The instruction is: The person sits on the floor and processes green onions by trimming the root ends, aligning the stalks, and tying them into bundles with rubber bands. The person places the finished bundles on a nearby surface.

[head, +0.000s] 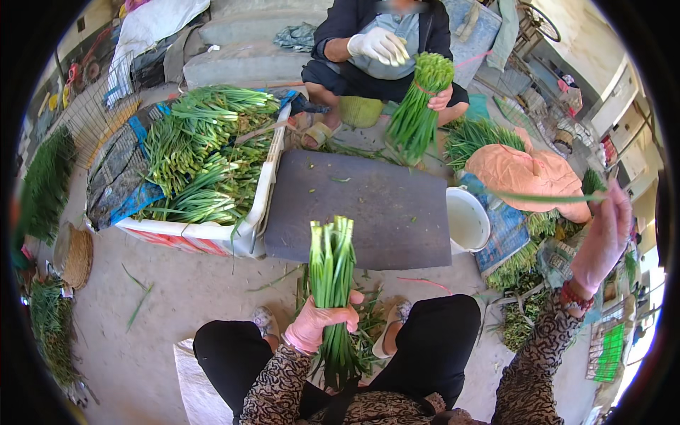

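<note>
My left hand (pixel 320 323), in what looks like a thin pink glove, is wrapped around a bunch of green chives (pixel 333 268). Its pale cut stems point up and the leaves hang between my knees. Off to the right, my right hand (pixel 603 239) is raised, pinching one long green leaf (pixel 542 197) at its end. Just beyond the bunch lies a dark flat board (pixel 356 207) with leaf scraps on it. Loose trimmed leaves (pixel 372 324) cover the floor between my feet, partly hidden by the bunch.
A white plastic crate (pixel 186 229) heaped with chives (pixel 212 143) stands left of the board; a white bucket (pixel 468 220) of cloudy liquid stands right. Opposite, a person sits holding a tied bunch (pixel 419 106) near a white-gloved hand (pixel 380 47). An orange-pink bag (pixel 526 170) covers more greens.
</note>
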Available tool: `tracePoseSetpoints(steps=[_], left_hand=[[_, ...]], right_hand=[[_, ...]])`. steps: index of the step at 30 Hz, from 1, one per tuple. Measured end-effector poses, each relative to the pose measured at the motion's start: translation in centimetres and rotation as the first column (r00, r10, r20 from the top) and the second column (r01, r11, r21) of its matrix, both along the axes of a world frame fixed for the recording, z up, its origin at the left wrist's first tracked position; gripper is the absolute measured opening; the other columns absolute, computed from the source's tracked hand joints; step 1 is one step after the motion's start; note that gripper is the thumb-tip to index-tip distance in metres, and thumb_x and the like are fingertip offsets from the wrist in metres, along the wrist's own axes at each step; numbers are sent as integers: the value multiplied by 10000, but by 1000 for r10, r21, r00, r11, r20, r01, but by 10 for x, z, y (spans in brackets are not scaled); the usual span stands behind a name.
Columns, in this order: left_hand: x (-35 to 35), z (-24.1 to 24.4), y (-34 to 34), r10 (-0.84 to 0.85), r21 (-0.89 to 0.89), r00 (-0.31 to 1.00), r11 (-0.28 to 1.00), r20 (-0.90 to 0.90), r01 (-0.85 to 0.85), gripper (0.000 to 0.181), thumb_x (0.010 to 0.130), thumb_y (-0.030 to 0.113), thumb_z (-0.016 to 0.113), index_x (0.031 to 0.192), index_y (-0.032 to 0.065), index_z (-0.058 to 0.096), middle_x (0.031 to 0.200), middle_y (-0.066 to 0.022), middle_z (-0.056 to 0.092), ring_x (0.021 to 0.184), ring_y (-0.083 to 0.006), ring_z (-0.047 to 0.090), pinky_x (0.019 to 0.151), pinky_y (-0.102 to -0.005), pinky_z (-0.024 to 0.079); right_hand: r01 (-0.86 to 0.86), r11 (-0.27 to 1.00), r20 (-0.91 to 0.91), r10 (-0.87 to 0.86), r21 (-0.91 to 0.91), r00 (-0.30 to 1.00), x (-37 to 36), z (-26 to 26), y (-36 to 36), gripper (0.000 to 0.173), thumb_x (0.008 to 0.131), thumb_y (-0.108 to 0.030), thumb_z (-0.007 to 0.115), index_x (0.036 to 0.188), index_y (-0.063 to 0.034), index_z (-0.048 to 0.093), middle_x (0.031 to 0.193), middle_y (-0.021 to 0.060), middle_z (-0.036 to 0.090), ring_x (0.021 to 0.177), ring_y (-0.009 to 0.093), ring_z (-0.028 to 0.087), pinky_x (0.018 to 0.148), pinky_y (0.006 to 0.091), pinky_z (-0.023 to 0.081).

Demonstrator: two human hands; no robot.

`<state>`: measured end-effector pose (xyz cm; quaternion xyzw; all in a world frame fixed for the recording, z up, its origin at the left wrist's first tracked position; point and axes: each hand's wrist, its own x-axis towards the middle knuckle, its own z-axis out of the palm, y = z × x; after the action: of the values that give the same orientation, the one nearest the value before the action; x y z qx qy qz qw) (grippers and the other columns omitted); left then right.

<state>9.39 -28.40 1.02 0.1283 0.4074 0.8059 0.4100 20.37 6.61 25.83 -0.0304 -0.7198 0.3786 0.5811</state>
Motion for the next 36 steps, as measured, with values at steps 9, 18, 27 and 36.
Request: tracePoseSetpoints(steps=[9,18,27,36], left_hand=[[5,12,-2,30,7,1000,1000,-5,-29,491,678,252,763,1045,-25,590,690,-106,632,639,-221,600,649,-344,480],[14,20,-4,-58,96,995,994,80,50,372,744,54,719,1067,-64,577,700,-110,628,642,-188,606,639,-286,475],[14,14,-3,-94,61,989,994,116,87,426,698,49,751,1064,-71,567,717,-128,635,647,-201,613,628,-291,482],[15,11,-1,-136,134,985,983,109,121,462,696,75,780,1091,-42,571,742,-127,642,663,-204,618,621,-305,495]], right_hand=[[-507,733,748,-2,453,664,-42,-73,-117,487,677,-193,731,1136,-117,585,1194,98,471,1099,307,488,941,421,401],[-437,633,627,-100,639,772,-95,-79,-188,299,688,-236,691,959,-126,632,1186,59,474,1208,288,390,927,415,323],[-345,530,507,-195,775,840,-117,-94,-188,184,655,-127,646,820,-96,571,1057,18,547,1184,241,416,917,408,341],[-361,882,495,178,302,850,-137,-79,-134,168,788,-89,597,948,-38,596,932,53,599,941,211,553,835,335,431]])
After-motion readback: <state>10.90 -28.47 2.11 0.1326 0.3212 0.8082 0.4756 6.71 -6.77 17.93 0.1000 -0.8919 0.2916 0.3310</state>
